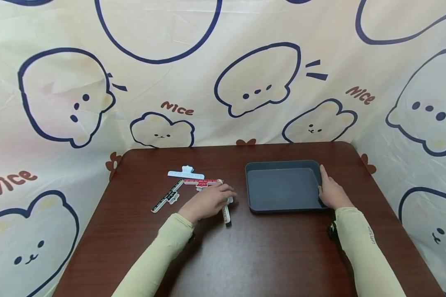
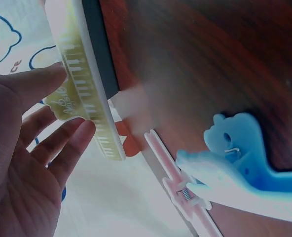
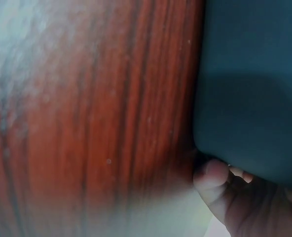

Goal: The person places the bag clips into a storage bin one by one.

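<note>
My left hand (image 1: 207, 202) pinches a yellow clip (image 2: 79, 74) with a piano-key pattern, thumb on one side and fingertips on the other. From above, the lower end of that clip (image 1: 226, 215) sticks out below the hand. Around it lie a red clip (image 1: 193, 181), a black clip (image 1: 165, 199) and a light blue clip (image 1: 186, 175). Over at the right, a dark grey tray (image 1: 282, 208) lies flat, and my right hand (image 1: 333, 192) holds its right side, one finger stretched along the outer wall. In the right wrist view, fingers (image 3: 212, 175) press near the tray's corner.
All of this is on a dark brown wooden table (image 1: 245, 255). A pale cloth (image 1: 208, 82) with cartoon bears hangs behind and at both sides. Near the camera in the left wrist view are a blue clip (image 2: 249, 148) and a pink one (image 2: 168, 163).
</note>
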`<control>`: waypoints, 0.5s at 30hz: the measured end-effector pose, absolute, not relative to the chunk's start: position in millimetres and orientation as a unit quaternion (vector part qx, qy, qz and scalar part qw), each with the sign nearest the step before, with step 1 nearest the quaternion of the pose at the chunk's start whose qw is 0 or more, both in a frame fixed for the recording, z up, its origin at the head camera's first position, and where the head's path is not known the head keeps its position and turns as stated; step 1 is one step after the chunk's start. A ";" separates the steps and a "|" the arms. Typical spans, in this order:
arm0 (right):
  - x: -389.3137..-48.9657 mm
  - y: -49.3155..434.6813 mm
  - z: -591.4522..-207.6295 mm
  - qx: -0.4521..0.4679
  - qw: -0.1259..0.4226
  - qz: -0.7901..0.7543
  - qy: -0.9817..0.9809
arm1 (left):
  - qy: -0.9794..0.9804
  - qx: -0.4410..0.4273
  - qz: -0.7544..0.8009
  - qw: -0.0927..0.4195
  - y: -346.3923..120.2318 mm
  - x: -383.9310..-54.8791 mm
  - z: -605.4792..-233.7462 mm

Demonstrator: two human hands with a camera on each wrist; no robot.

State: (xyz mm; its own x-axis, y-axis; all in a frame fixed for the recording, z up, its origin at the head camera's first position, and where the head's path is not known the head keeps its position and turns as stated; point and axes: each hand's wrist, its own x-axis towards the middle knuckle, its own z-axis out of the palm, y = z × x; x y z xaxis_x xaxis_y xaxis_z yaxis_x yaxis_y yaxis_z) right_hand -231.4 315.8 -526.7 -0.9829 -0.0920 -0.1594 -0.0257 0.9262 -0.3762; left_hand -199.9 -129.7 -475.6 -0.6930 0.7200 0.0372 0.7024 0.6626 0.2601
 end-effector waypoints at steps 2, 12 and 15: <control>-231.1 316.1 -526.2 -0.029 0.090 -0.190 0.977 | 0.911 0.387 0.138 0.031 -130.0 -199.5 -474.0; -230.1 314.9 -524.8 -0.025 0.090 -0.197 0.976 | 0.918 0.366 0.155 -0.006 -132.5 -197.2 -466.7; -230.3 315.6 -525.6 -0.027 0.087 -0.197 0.976 | 0.914 0.370 0.165 -0.032 -132.0 -196.6 -466.6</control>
